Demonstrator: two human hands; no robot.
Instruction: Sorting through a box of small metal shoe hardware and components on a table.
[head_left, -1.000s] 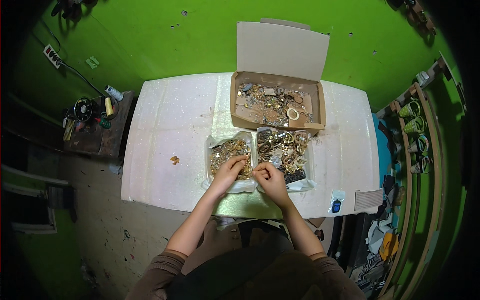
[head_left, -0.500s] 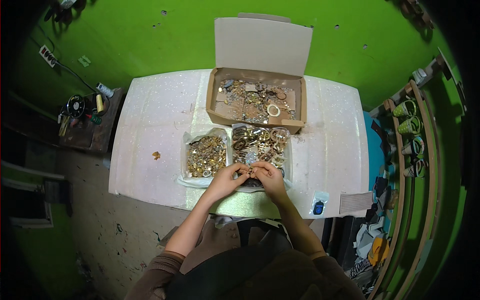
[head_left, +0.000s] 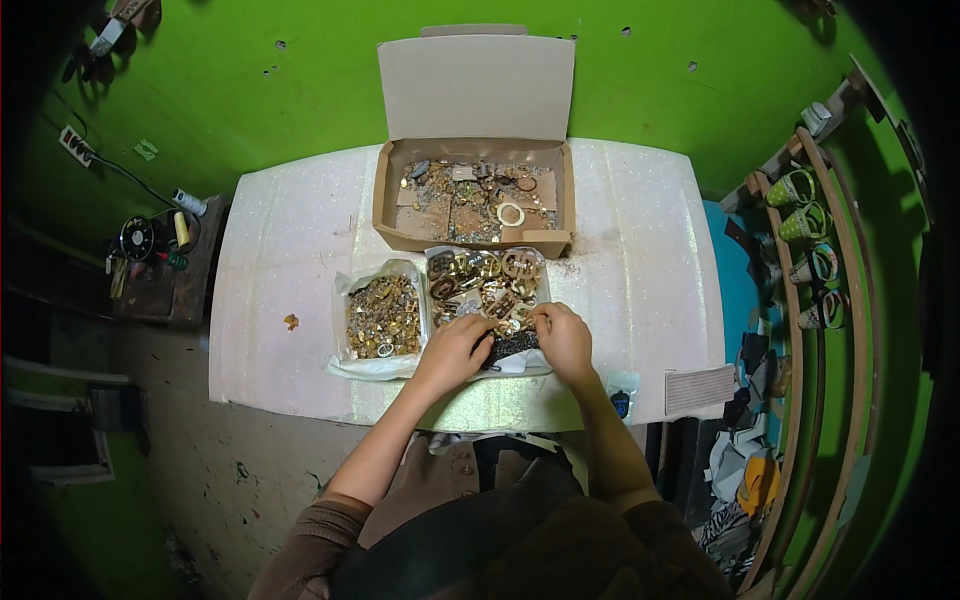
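Note:
My left hand (head_left: 457, 348) and my right hand (head_left: 566, 342) are over the near part of a lined tray (head_left: 547, 290) of buckles, rings and brown and gold metal fittings. The left hand's fingers are bent together at the tips, low among the pieces. Opposite, the right hand's thumb and forefinger are pinched near the tray's right side. Whatever either hand holds is too small or too hidden to name. Black beaded material (head_left: 512, 345) lies between the hands at the tray's near end. To the left, a second lined tray (head_left: 338, 325) holds many small gold and silver pieces.
Behind the trays, an open cardboard box (head_left: 480, 243) holds scattered small parts and a pale ring (head_left: 511, 214). A brown scrap (head_left: 291, 321) lies on the table (head_left: 270, 250) at left. A small packet (head_left: 621, 396) and striped card (head_left: 699, 391) lie near the right front edge.
My hands have moved apart; the small brownish piece held between them is no longer visible there. The view has shifted, so the table contents appear farther left.

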